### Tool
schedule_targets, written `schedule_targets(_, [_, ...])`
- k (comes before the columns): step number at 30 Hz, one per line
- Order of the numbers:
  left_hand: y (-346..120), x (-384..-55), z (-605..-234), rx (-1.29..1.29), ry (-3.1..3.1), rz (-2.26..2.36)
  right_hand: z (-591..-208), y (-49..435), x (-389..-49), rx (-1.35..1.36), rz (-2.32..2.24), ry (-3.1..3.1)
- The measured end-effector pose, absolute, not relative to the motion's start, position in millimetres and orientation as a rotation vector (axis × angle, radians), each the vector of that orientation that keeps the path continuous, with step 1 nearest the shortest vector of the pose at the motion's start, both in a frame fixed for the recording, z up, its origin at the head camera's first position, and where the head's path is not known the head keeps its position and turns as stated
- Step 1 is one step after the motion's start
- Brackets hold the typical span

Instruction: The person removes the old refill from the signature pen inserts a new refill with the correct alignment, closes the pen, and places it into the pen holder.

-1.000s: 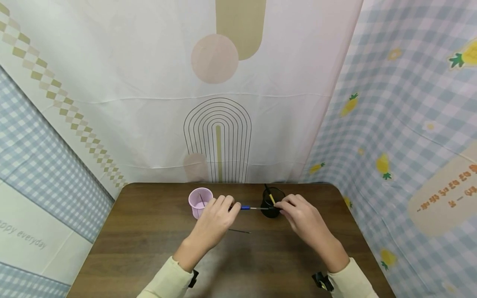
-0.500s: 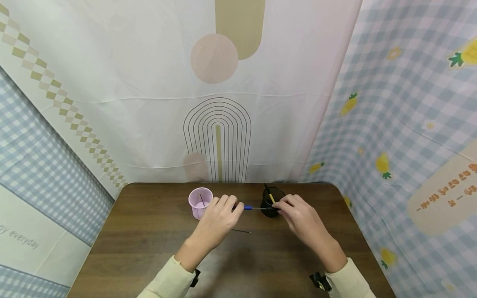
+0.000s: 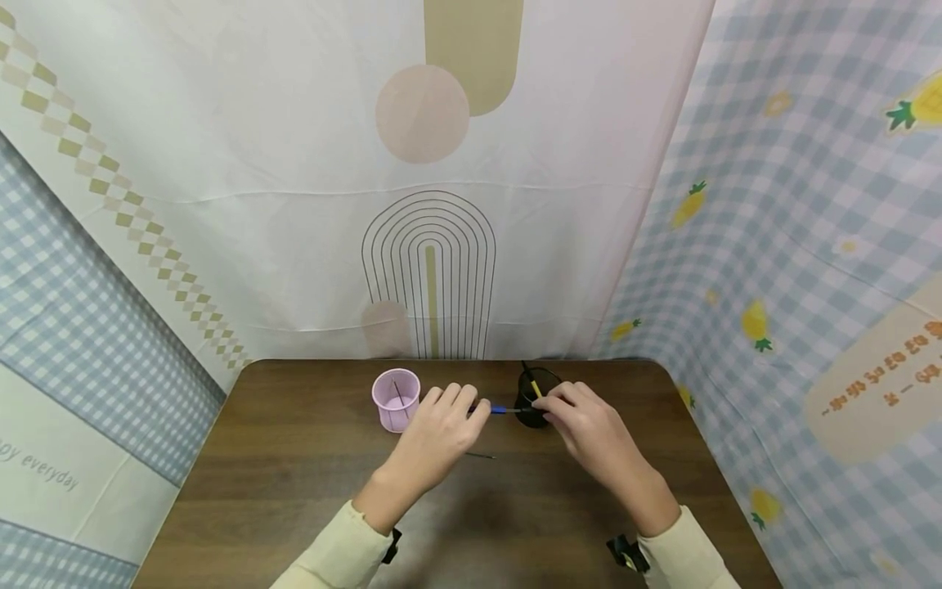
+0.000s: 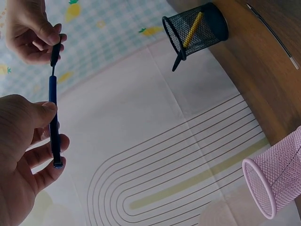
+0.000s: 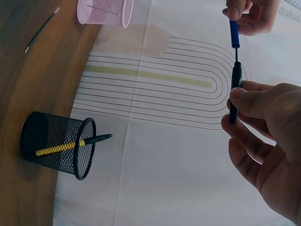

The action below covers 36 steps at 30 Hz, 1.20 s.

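Between thumb and fingers, my left hand holds the blue barrel of a pen. My right hand pinches the pen's black grip section. A thin refill bridges the short gap between these two parts, its far end hidden inside the blue barrel. Both hands are raised above the table, the pen lying nearly level across the head view. Behind the right hand stands a black mesh pen cup with a yellow and black pen in it.
A pink mesh cup with a thin dark stick inside stands behind my left hand. On the wooden table lies a loose pen refill. Patterned cloths hang at the back and both sides.
My left hand has moved slightly right with the blue barrel, and my right hand slightly left. The exposed length of refill between barrel and grip section has shortened.
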<state>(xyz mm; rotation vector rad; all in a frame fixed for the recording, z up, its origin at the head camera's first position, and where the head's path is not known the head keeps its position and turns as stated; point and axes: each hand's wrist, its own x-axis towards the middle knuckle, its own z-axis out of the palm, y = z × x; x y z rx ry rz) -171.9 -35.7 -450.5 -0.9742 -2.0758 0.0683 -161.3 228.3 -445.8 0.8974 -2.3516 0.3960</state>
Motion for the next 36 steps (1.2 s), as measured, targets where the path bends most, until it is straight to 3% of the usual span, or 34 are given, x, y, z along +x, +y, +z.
schedule_targets(36, [-27, -175, -452, -1.0, -2.066, 0.086, -447, 217, -165, 0.916, 0.428, -2.326])
